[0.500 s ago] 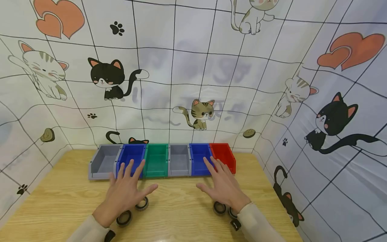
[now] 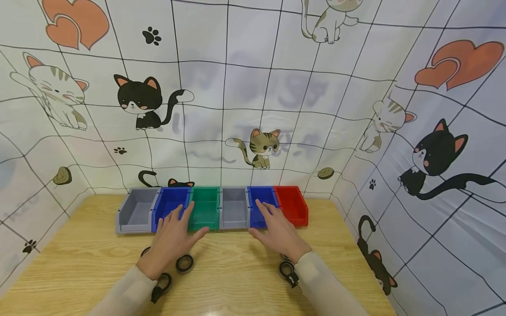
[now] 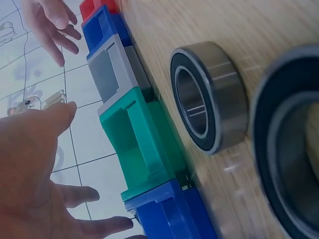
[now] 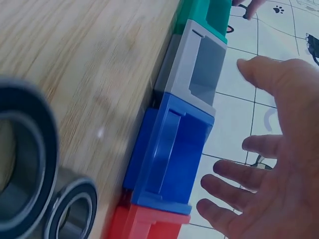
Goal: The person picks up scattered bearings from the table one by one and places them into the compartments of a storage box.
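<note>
My left hand (image 2: pixel 171 239) hovers with spread fingers in front of the left blue bin (image 2: pixel 168 210) and the green bin (image 2: pixel 204 215), holding nothing. My right hand (image 2: pixel 281 232), also holding nothing, is over the table before the right blue bin (image 2: pixel 257 219). Ring-shaped metal bearings with black seals lie on the wood. One bearing (image 2: pixel 191 263) sits beside the left wrist; others there are partly covered by the arm. By the right wrist is another bearing (image 2: pixel 281 268), with a smaller-looking bearing (image 4: pixel 88 206) next to it in the right wrist view.
A row of open bins stands along the table's back: a grey bin (image 2: pixel 136 215) at the left end, another grey bin (image 2: pixel 234 215) near the middle, a red bin (image 2: pixel 293 208) at the right end. Behind them hangs a cat-patterned cloth (image 2: pixel 253 101). The wooden table (image 2: pixel 233 281) extends forward.
Both hands have shifted inward, the left one to the right and the right one to the left. Another bearing edge now shows left of the left wrist. The bins have not moved.
</note>
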`<state>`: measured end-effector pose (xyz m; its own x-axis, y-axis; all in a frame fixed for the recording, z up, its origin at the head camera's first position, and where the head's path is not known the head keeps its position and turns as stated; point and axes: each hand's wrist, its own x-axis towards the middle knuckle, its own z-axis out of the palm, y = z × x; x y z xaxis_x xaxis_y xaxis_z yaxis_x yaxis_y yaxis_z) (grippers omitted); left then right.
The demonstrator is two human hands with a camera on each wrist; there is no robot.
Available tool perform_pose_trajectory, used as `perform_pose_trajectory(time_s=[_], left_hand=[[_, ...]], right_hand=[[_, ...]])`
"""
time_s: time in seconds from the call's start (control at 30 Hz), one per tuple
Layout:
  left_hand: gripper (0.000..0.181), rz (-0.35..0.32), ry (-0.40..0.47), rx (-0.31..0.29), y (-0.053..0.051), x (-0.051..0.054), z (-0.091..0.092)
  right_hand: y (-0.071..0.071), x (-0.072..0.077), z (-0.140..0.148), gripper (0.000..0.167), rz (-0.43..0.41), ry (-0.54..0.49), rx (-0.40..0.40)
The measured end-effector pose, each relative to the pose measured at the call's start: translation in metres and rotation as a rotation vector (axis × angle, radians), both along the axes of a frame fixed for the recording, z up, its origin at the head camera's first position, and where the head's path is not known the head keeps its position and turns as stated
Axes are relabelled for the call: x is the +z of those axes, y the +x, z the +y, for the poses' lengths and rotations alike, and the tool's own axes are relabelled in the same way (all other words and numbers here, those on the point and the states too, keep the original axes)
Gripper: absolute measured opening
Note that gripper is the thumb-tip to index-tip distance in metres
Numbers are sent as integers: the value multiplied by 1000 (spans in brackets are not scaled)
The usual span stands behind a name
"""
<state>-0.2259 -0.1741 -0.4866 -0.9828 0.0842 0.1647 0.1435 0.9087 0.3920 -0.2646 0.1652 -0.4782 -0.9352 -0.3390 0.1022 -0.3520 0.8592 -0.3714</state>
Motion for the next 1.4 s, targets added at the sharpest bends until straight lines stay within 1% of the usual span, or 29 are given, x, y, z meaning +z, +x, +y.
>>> perform_pose_trajectory(time_s=[0.2,0.4,0.5,0.67,0.9,1.0,1.17,1.4], left_hand=[[100,-42,57,-14,-9,-5,1],[99,-101,119,-1,-12,-7,-1],[98,-110,121,7,-12,-7,-2],[97,-112,102,12,-11,-6,-2],[91,-117,71,20,-8,-6,-2],[86,-96,64,15,-5,-5,0],[77,-48,67,2,-2,-5,2],[67,-39,86,18,1,-6,5]], right_hand=[[-8,-4,-10,92,-34,-27,27],[-12,-8,-13,89,-71,-34,42],[-13,-11,-12,87,-69,-29,63],[-13,-14,-7,85,-52,-14,86],[-8,-11,1,81,-46,-19,103],[-3,-10,7,79,-57,-25,100],[5,-8,18,77,-87,-51,98],[17,-3,30,74,-145,-73,84]])
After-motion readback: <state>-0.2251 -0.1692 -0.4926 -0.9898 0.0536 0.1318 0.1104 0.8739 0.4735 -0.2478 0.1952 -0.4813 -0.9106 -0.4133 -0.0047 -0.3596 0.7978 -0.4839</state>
